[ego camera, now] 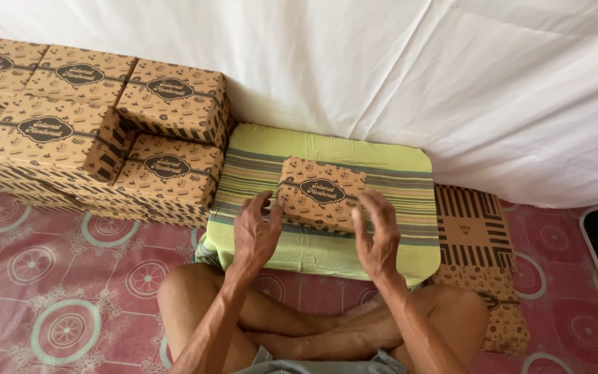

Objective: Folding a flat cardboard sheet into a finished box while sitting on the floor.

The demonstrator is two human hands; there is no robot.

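Head view: a brown box [321, 192] lies on a striped green cushion [396, 256]. The left hand [256, 232] touches its left edge, fingers spread; the right hand [376, 235] hovers beside its right edge, grip apart, palms facing inward

We see a closed box [322, 192] of matt brown cardboard printed with dark patterns, resting on a cushion [257, 166] covered in soft striped green cloth. The stacked boxes [91, 131] share that dull printed cardboard. A flattened box [479, 270] looks equally matt. Behind hangs smooth white fabric [451, 83]; the floor mat [57, 277] is patterned pink, slightly glossy.
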